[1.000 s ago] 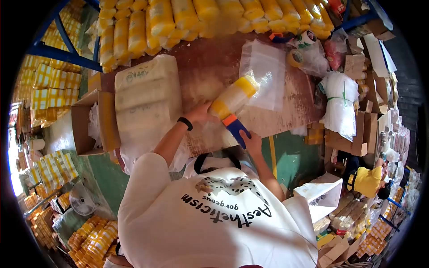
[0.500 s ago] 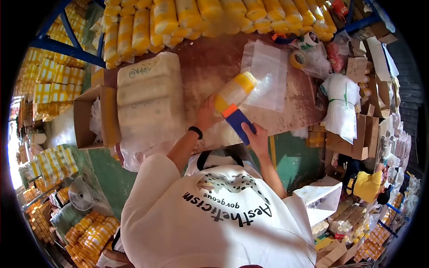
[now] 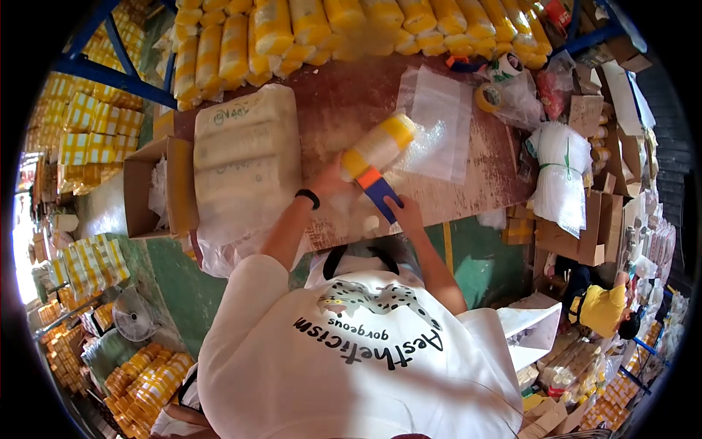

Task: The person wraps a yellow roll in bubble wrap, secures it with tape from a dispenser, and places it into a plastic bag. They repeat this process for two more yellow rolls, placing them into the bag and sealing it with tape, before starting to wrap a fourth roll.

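Observation:
A cylindrical bundle in clear wrap with yellow bands (image 3: 387, 143) lies slantwise on the worktable (image 3: 468, 197). My left hand (image 3: 333, 179) closes around its near left end. In my right hand (image 3: 406, 214) is a blue tape dispenser (image 3: 380, 195), its orange end against the near side of the bundle. Whether tape runs between them I cannot make out. Clear plastic bubble bags (image 3: 439, 124) lie flat just beyond the bundle, to the right.
Yellow-banded rolls (image 3: 274, 29) line the table's far edge. A large wrapped pack (image 3: 245, 157) and an open carton (image 3: 179, 186) are at left. Tape rolls (image 3: 488, 97) and a tied stack of white bags (image 3: 561, 164) sit at right. A person in yellow (image 3: 601, 306) is farther right.
The bundle has shifted slightly left with my left hand. My right hand has brought the dispenser left and a little forward along the bundle's near side.

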The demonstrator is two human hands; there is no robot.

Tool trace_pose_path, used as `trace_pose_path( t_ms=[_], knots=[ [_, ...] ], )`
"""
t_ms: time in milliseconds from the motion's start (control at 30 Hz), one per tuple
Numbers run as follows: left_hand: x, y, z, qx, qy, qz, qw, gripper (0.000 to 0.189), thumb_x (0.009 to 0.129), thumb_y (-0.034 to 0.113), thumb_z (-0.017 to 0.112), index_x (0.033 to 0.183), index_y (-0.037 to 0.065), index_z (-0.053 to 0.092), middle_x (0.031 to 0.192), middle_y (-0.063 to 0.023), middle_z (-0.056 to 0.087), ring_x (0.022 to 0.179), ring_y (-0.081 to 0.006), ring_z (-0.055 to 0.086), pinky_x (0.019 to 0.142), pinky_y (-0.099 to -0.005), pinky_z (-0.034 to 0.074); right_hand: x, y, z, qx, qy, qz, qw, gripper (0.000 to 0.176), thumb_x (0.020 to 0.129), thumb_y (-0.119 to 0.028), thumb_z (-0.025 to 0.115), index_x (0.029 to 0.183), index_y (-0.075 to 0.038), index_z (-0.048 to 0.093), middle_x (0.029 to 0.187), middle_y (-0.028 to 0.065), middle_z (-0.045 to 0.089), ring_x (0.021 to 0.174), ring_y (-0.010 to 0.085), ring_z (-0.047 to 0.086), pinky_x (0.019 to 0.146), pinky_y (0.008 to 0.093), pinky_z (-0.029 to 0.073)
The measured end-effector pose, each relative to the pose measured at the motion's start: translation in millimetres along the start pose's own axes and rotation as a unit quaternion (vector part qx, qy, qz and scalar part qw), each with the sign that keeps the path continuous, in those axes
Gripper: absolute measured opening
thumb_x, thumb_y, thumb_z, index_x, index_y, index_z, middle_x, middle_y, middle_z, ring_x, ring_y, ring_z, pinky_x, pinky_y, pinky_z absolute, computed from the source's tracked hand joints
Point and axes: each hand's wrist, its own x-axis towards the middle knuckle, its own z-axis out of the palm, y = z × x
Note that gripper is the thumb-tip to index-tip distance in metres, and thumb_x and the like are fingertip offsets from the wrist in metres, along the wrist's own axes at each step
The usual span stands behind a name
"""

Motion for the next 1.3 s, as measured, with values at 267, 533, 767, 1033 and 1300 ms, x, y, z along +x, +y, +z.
trace_pose_path(
  t_ms=[267,533,767,1033,1300],
  knots=[
    [-8,30,-14,0.23,0.086,0.083,0.966,0.115,0.053,0.027,0.085,0.143,0.002,0.019,0.141,-0.0205,0.031,0.128,-0.0375,0.034,0.104,-0.0408,0.034,28,-69,4,-0.118,0.006,-0.004,0.993,0.053,0.082,-0.052,0.059,0.069,0.0,0.061,0.062,0.0181,0.061,0.06,0.0337,0.062,0.056,0.0409,0.047],
    [15,4,-16,0.2,0.062,0.016,0.978,0.109,0.058,0.032,0.082,0.141,0.0,0.02,0.137,-0.0226,0.036,0.123,-0.0382,0.039,0.097,-0.0405,0.041,-25,-37,-14,-0.096,0.017,0.025,0.995,0.054,0.083,-0.052,0.057,0.069,0.0,0.062,0.062,0.0183,0.062,0.06,0.034,0.063,0.056,0.0434,0.048],
    [9,17,-16,0.227,0.061,0.01,0.972,0.104,0.057,0.029,0.081,0.139,0.001,0.023,0.135,-0.0217,0.038,0.119,-0.0406,0.043,0.094,-0.0414,0.044,31,-63,22,-0.235,0.01,0.065,0.97,0.048,0.083,-0.047,0.057,0.079,0.0,0.068,0.077,0.0226,0.065,0.075,0.0369,0.065,0.068,0.0457,0.051],
    [4,21,1,0.314,0.056,-0.006,0.948,0.111,0.055,0.026,0.081,0.142,0.005,0.016,0.135,-0.0209,0.037,0.116,-0.0389,0.047,0.093,-0.0399,0.045,77,-96,30,-0.245,-0.012,0.107,0.964,0.035,0.081,-0.032,0.053,0.087,0.0,0.068,0.092,0.0214,0.066,0.089,0.0367,0.064,0.077,0.0429,0.052],
    [21,32,-43,0.103,-0.05,-0.059,0.992,0.106,0.058,0.027,0.079,0.142,0.005,0.019,0.129,-0.0248,0.045,0.117,-0.0363,0.047,0.095,-0.0387,0.042,47,-93,11,-0.286,0.02,0.052,0.957,0.038,0.082,-0.037,0.056,0.089,-0.001,0.068,0.092,0.0207,0.066,0.087,0.0352,0.065,0.077,0.0425,0.051]
  ],
)
